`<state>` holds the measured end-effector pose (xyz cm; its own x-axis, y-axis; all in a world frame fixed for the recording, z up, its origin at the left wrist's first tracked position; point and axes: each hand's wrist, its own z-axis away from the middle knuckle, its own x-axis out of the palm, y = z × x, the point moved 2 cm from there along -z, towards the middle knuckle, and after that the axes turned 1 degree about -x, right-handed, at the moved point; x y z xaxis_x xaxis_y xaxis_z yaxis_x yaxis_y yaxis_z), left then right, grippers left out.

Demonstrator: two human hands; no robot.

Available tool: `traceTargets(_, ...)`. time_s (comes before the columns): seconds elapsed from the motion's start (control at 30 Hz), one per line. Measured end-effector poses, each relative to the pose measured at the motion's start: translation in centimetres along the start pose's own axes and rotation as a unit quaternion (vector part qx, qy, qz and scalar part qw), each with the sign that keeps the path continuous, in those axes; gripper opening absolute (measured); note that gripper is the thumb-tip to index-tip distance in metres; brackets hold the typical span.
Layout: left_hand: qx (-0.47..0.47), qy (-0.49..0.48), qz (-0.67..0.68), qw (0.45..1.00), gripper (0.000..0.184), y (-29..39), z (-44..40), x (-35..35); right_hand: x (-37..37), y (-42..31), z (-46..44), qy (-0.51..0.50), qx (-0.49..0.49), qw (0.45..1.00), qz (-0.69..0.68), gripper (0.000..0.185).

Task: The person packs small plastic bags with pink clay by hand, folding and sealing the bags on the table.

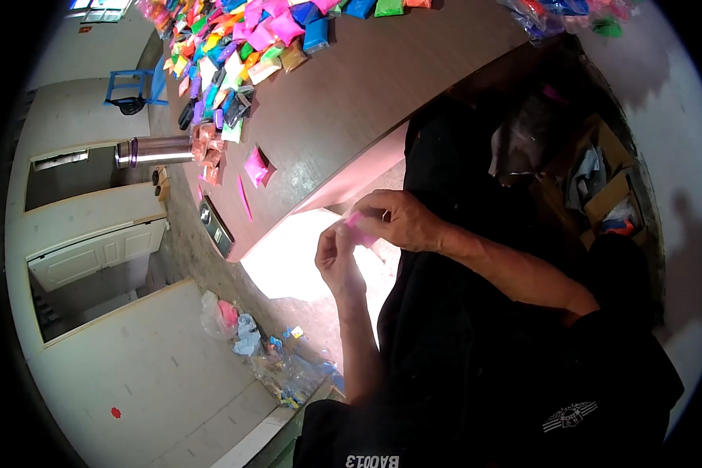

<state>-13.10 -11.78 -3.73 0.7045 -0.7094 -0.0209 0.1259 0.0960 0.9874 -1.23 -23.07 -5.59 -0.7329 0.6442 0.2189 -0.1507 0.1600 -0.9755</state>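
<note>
A small pink packet [359, 231] is pinched between the fingertips of both my hands, beyond the table's near edge. My left hand [339, 259] holds its left side, with the fingers bent. My right hand [404, 221] grips the other side, its fingers curled over and partly hiding the packet. On the table [351, 101] nearby lie another pink packet [256, 167] and a thin pink strip [244, 197]. What the packet contains is too small to tell.
Many colourful packets [285, 27] are heaped at the table's far side. A metallic cylinder [156, 151] stands beside brown packets [208, 148]. A dark phone-like object [216, 227] lies at the edge. Plastic bags [288, 370] are on the floor; an open carton [610, 195] is at right.
</note>
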Motion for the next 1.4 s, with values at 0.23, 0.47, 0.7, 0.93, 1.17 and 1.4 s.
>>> traceTargets(0.23, 0.008, -0.038, -0.03, 0.999, 0.019, -1.0, -0.3, -0.5, 0.0, 0.8, -0.3, 0.02, -0.036, 0.999, 0.002, 0.019)
traceTargets(0.47, -0.012, -0.016, 0.006, 1.0, 0.02, -0.8, 0.1, -0.7, 0.3, -0.4, -0.1, -0.027, -0.003, 0.999, 0.041, 0.022)
traceTargets(0.7, -0.033, -0.064, 0.002, 0.997, 0.027, -1.6, 0.2, -1.0, 0.7, 0.7, -0.1, -0.011, -0.001, 0.999, -0.034, 0.024)
traceTargets(0.93, -0.032, -0.048, 0.002, 0.998, 0.03, -0.9, 0.3, -0.7, 0.6, 0.3, -0.2, -0.022, 0.0, 0.999, -0.028, 0.023)
traceTargets(1.17, -0.058, -0.066, 0.002, 0.996, 0.033, -0.6, 0.7, -0.1, 0.6, 0.4, 0.1, -0.005, -0.007, 1.0, 0.004, 0.022)
traceTargets(1.4, -0.033, -0.073, -0.019, 0.997, 0.032, -0.7, 0.6, -0.5, 0.4, -0.1, -0.2, -0.026, 0.007, 1.0, 0.002, 0.021)
